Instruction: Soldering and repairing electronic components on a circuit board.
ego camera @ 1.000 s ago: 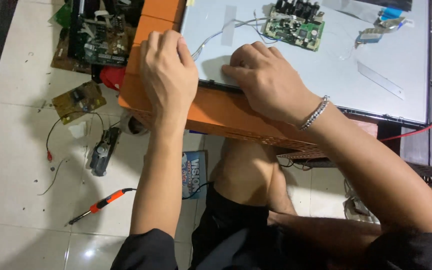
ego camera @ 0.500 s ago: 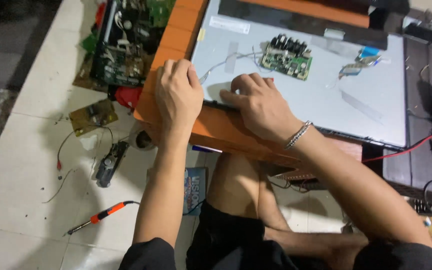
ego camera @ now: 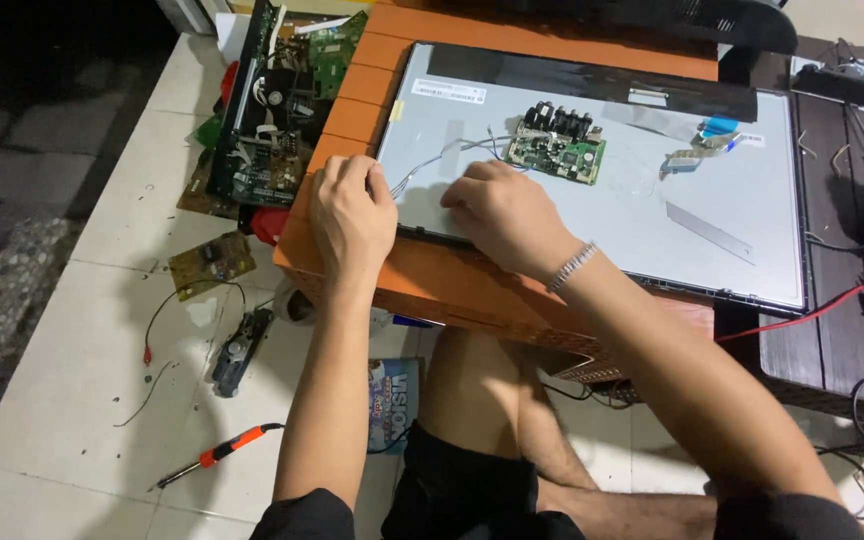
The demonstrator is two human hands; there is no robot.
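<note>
My head has pulled back so more of the grey display panel (ego camera: 592, 190) on the orange table (ego camera: 452, 285) shows, while my left hand (ego camera: 352, 215) and right hand (ego camera: 502, 215) press curled fingers on its near-left edge, holding nothing, where a slip, I judge, could snag the thin wires (ego camera: 432, 165) off the green circuit board (ego camera: 557, 150).

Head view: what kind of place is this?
Likely an informal electronics repair spot in a home or small shop, worked at floor level. A display panel lies back-up on a low orange table with a green circuit board on it; a soldering iron and loose boards sit on the tiled floor.
</note>
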